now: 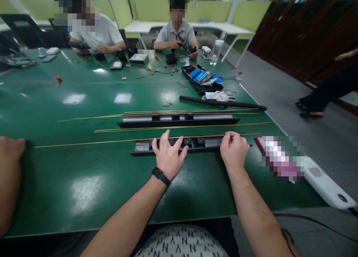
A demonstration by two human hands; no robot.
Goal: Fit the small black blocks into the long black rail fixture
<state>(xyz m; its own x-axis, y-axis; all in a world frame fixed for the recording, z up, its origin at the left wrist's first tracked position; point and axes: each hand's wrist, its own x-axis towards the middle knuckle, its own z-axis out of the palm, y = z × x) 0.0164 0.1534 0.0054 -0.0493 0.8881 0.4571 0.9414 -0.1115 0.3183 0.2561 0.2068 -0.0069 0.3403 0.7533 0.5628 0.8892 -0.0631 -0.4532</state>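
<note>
My left hand (170, 154), with a dark watch on the wrist, rests with fingers spread over the nearer black-edged rail (142, 147), which holds several small black blocks (200, 141). At the rail's right end my right hand (234, 149) pinches a thin brass rod (84, 143) that runs along the rail's far edge and out to the left. More thin rods (125, 129) lie just beyond. Behind them is a second rail (137, 119) with black blocks on it and rods along its top.
Beyond the rails lie a black bar (246, 105), gloves (219, 96) and a black tray (198, 86) of tools. A white power strip (324, 182) is at right. Two people sit opposite; another person's arm (8, 175) rests at left.
</note>
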